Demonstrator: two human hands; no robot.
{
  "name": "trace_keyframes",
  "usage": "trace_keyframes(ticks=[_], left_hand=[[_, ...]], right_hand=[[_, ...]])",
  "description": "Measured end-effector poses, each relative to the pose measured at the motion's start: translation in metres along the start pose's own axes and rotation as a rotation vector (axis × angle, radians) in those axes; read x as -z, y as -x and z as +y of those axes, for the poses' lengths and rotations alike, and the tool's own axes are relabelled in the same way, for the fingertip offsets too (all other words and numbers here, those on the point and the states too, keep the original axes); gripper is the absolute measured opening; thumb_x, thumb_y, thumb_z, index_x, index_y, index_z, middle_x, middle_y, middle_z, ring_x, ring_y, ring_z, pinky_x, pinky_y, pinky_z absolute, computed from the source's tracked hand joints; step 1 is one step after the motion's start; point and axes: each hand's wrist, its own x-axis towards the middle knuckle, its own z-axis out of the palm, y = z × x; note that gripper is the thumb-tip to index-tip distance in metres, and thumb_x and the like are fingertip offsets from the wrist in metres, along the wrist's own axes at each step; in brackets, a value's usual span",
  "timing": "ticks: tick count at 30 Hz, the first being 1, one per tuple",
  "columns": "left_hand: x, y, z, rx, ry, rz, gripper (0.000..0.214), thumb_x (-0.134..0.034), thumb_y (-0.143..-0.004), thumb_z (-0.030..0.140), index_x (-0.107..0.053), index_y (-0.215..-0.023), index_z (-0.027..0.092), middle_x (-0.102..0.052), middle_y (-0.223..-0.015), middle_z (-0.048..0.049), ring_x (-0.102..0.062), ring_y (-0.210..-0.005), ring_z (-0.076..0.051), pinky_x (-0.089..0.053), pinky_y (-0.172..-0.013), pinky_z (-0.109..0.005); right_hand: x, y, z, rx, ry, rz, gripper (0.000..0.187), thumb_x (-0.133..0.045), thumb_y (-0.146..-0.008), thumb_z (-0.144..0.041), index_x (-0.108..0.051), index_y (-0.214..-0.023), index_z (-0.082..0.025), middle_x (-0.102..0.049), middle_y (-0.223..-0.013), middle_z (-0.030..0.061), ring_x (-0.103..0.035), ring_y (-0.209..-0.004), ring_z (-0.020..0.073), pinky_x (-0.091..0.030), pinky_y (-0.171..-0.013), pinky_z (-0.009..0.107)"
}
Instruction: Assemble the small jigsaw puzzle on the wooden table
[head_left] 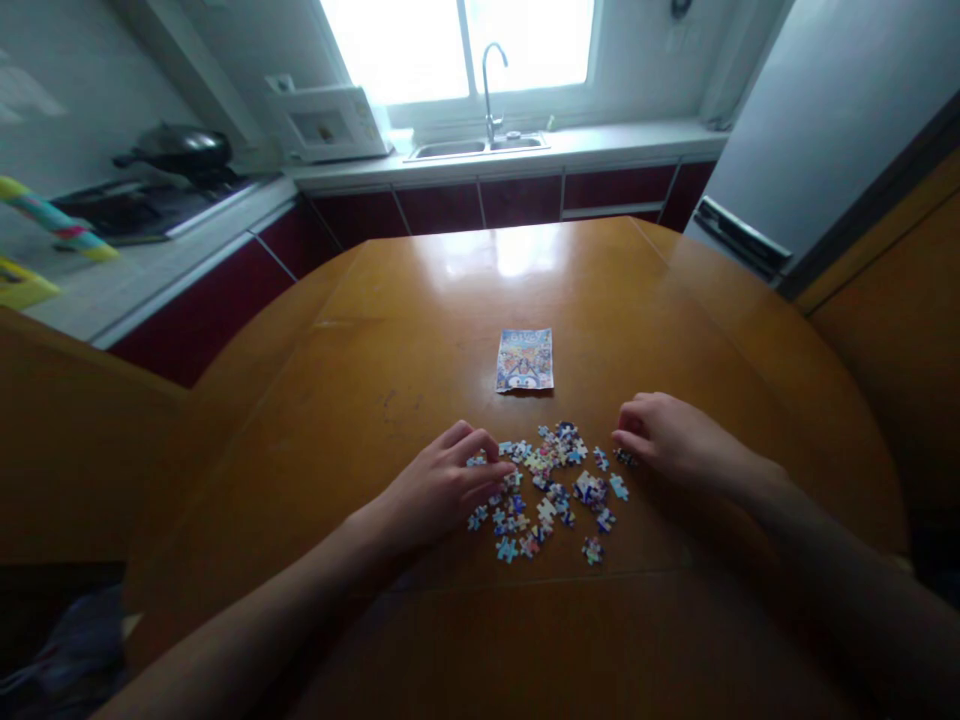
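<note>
Left hand [461, 475] and right hand [660, 435] were held apart, both curled, grip not discernible; puzzle pieces [556, 494] were spread between, at left's 3 o'clock, right's 8 o'clock; left was placed nearer.

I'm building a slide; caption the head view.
Left hand and right hand at jigsaw pieces on table, printed sheet beyond.

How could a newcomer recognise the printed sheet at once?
On the wooden table, look past the scattered puzzle pieces toward the sink. The printed sheet lies there by itself. Unlike the small knobbed pieces, it is one roughly rectangular, colourful picture.
</note>
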Motion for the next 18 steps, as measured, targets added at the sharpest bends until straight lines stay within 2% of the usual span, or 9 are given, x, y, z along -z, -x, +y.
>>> trace_keyframes(ticks=[3, 8, 13, 18], left_hand=[[-0.005, -0.001, -0.002, 0.018, -0.017, -0.005, 0.018, -0.061, -0.095, 0.027, -0.071, -0.110, 0.029, -0.063, -0.104, -0.0048, -0.051, -0.092, -0.019, -0.048, -0.083, -0.033], [-0.007, -0.004, -0.002, 0.056, 0.071, 0.010, 0.010, -0.064, -0.094, 0.030, -0.072, -0.098, 0.025, -0.062, -0.100, -0.0040, -0.051, -0.092, -0.018, -0.047, -0.081, -0.031], [-0.010, -0.009, -0.003, 0.107, 0.119, 0.041, 0.017, -0.069, -0.089, 0.036, -0.069, -0.085, 0.020, -0.060, -0.097, -0.0048, -0.050, -0.091, -0.019, -0.046, -0.078, -0.031], [-0.015, -0.011, -0.010, 0.142, 0.117, 0.092, 0.020, -0.071, -0.088, 0.039, -0.069, -0.082, 0.020, -0.059, -0.094, -0.0048, -0.049, -0.090, -0.019, -0.045, -0.077, -0.031]], right_hand=[[0.000, -0.001, -0.005, -0.058, -0.011, 0.045, 0.022, -0.058, -0.090, -0.036, -0.068, -0.078, -0.021, -0.066, -0.081, 0.0067, -0.058, -0.071, 0.0188, -0.042, -0.062, 0.032], [-0.002, 0.000, -0.014, -0.062, -0.067, 0.099, 0.023, -0.055, -0.092, -0.036, -0.068, -0.081, -0.020, -0.066, -0.084, 0.0074, -0.059, -0.076, 0.0194, -0.043, -0.065, 0.032], [-0.004, 0.001, -0.019, -0.056, -0.113, 0.158, 0.021, -0.055, -0.092, -0.035, -0.067, -0.081, -0.021, -0.066, -0.085, 0.0068, -0.060, -0.075, 0.0191, -0.044, -0.066, 0.032], [-0.005, 0.002, -0.023, -0.017, -0.148, 0.169, 0.019, -0.057, -0.091, -0.032, -0.068, -0.080, -0.021, -0.066, -0.083, 0.0066, -0.059, -0.073, 0.0187, -0.045, -0.065, 0.033]])
